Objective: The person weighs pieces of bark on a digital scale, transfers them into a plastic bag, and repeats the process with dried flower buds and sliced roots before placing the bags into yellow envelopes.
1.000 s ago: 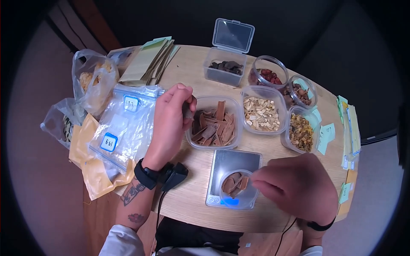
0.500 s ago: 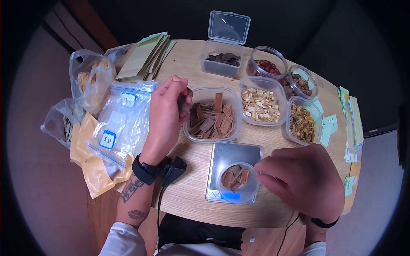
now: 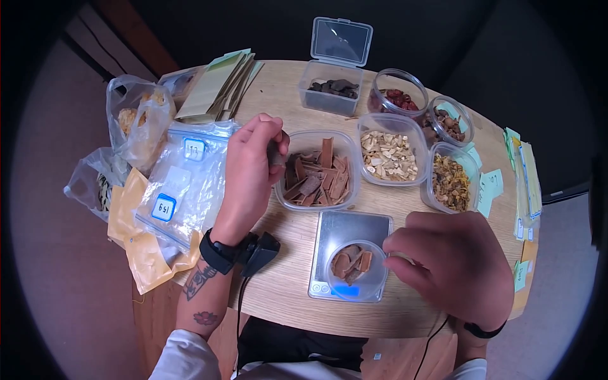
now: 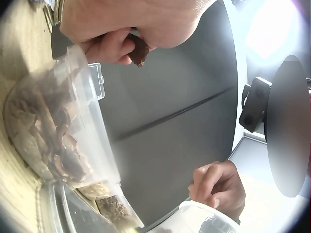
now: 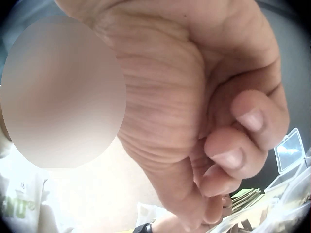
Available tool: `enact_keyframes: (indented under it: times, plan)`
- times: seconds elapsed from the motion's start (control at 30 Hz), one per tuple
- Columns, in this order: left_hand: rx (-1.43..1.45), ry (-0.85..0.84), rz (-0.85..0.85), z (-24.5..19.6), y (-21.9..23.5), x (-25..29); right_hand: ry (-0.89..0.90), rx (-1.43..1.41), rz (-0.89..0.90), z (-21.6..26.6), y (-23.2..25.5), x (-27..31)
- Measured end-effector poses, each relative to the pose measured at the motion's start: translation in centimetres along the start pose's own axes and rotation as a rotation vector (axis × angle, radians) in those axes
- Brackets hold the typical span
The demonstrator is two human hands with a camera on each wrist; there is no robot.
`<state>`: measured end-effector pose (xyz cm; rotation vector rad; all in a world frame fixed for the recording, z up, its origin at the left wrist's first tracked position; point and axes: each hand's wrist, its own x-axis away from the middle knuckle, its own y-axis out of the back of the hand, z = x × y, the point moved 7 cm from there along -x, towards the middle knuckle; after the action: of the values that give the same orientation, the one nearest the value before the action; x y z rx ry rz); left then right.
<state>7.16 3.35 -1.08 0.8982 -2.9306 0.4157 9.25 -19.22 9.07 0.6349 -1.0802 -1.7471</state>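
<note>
My left hand (image 3: 249,171) holds a dark brown piece of bark (image 4: 138,50) in its curled fingers, beside the left rim of a clear tub of bark strips (image 3: 318,179). On a digital scale (image 3: 324,235) with a lit blue display stands a small clear plastic cup (image 3: 373,286) with several bark pieces (image 3: 350,263) at its bottom. Just right of that cup is my right hand (image 3: 453,263), fingers curled and thumb close to the index finger. No object shows between these fingers in the right wrist view.
Behind the scale stand tubs of pale slices (image 3: 389,158) and yellowish dried pieces (image 3: 451,183), a jar of red dried fruit (image 3: 400,101) and a lidded box (image 3: 329,95). Zip bags (image 3: 183,177), paper envelopes (image 3: 218,88) and plastic bags (image 3: 139,120) lie left. Sticky notes (image 3: 491,190) are right.
The right hand has shifted slightly to the right, away from the middle of the cup. My left hand keeps its hold beside the bark tub. The head view has tilted a little.
</note>
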Motion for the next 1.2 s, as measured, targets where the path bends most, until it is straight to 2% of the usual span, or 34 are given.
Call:
enact_keyframes:
  times: [0.1,0.2,0.3,0.4,0.5,0.7,0.8,0.9,1.1,1.2]
  plan:
    - [-0.005,-0.003,0.002,0.0,0.0,0.0,-0.009,-0.004,0.024,-0.1,-0.2,-0.1]
    - [-0.003,-0.011,0.008,-0.2,-0.1,0.0,0.021,0.068,-0.045,0.3,-0.1,-0.2]
    - [0.029,-0.028,0.009,-0.5,0.0,0.4,0.014,-0.047,-0.095,0.0,0.2,0.0]
    - [0.074,-0.044,0.013,-1.0,-0.3,0.6,0.013,-0.023,-0.167,-0.2,1.0,0.2]
    - [0.080,-0.041,0.040,-0.9,-0.3,0.7,0.055,0.003,-0.157,0.0,0.9,0.3]
    - [0.089,-0.026,0.016,-0.5,-0.3,0.6,0.124,0.009,-0.060,1.4,0.0,0.8]
    - [0.081,-0.031,0.011,-0.4,-0.3,0.5,0.171,0.026,0.052,2.3,-0.2,1.1]
    - [0.081,-0.035,0.016,-0.4,-0.4,0.5,0.145,-0.099,0.166,2.7,-1.0,0.8]
    - [0.061,-0.041,0.031,-0.1,-0.4,0.3,0.230,-0.110,0.198,1.4,-3.2,0.6]
    - [0.051,-0.042,0.035,-0.1,-0.3,0.1,0.279,-0.124,0.158,1.0,-3.8,0.9]
